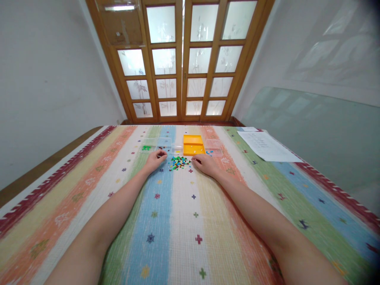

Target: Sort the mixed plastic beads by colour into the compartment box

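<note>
A loose pile of small green, blue, yellow, white and dark pieces (179, 162) lies on the striped cloth between my hands. My left hand (155, 160) is at the left of the pile, in front of the clear boxes. Its fingers are curled together, and anything in them is too small to tell. At the right edge of the pile, my right hand (205, 164) has its thumb and fingers pinched together. Whatever lies between those fingertips is hidden or too small to name. Just behind the pile sits an open yellow box (193, 141) with a few light pieces in it.
Behind my left hand, a clear plastic box (151, 141) holds green pieces (146, 148) and dark pieces. A small clear box (177, 146) has yellow pieces, and another clear box (218, 147) has blue ones. Printed paper (267, 146) lies at the right. Wooden glazed doors (182, 59) stand beyond.
</note>
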A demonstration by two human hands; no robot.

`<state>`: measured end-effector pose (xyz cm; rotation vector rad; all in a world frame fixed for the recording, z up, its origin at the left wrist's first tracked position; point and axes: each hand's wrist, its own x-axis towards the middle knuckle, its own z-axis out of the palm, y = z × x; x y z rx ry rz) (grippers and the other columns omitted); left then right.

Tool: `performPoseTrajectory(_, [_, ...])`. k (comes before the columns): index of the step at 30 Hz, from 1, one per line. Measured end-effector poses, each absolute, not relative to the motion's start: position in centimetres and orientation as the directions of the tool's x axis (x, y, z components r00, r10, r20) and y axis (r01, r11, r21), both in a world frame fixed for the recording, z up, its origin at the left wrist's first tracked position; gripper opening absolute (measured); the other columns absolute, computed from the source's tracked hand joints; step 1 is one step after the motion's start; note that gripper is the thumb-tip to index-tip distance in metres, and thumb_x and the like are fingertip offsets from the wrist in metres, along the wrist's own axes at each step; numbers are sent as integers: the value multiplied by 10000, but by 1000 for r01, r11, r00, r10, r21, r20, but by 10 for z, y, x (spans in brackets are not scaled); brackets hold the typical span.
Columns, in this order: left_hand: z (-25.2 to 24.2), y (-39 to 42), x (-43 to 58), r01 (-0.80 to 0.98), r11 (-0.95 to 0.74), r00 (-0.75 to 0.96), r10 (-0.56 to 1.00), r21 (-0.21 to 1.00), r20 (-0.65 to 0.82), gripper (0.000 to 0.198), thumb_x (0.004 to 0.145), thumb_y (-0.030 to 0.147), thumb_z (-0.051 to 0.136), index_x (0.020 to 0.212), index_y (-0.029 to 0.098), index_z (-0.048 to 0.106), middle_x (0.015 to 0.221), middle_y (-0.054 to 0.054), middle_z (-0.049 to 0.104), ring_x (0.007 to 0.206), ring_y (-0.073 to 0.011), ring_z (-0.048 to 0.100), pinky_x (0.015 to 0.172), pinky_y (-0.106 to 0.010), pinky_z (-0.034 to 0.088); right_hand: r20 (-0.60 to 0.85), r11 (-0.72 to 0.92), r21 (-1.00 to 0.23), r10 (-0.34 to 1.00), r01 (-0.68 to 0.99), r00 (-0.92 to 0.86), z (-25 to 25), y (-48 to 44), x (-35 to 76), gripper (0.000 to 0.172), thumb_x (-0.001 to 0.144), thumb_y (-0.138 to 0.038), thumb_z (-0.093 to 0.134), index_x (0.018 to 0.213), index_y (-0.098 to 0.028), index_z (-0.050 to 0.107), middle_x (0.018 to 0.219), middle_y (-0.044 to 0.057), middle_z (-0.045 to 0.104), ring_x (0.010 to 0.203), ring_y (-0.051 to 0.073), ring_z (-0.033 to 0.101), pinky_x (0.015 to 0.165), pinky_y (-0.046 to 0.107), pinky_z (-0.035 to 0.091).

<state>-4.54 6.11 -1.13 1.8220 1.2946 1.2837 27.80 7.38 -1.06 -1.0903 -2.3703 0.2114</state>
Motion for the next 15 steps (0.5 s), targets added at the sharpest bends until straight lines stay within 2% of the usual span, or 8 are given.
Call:
performPoseTrajectory(2, [-14,67,-50,258,-306,-69,940,916,333,190,784,353,715,893,199,691,833,-37,701,712,-164,603,682,-286,475,393,667,-351,742,657,-543,-11,74,278,231,993,-254,520,1001,-215,748,1000,57,767,922,202,681,819,286,459])
performPoseTrajectory(5, [-16,75,-60,136,-233,-244,934,963,261,230,747,330,709,923,195,647,813,-22,689,657,-140,573,629,-255,450,384,659,-357,750,662,-539,-10,73,278,230,990,-256,523,994,-216,749,999,61,767,924,205,679,821,288,461])
performPoseTrajectory(10, [-16,81,-78,92,-209,-435,871,974,228,219,746,293,629,940,194,614,822,-13,673,628,-130,555,595,-242,426,384,658,-355,751,664,-538,-9,72,278,232,992,-258,523,1005,-219,751,1013,62,768,930,208,679,817,290,457])
performPoseTrajectory(15, [-19,87,-90,49,-194,-521,832,980,191,243,738,295,599,960,196,602,832,-1,647,591,-112,531,562,-229,411,390,663,-349,745,662,-541,-10,72,278,229,995,-259,524,1002,-217,749,1012,63,767,935,208,680,813,287,450])
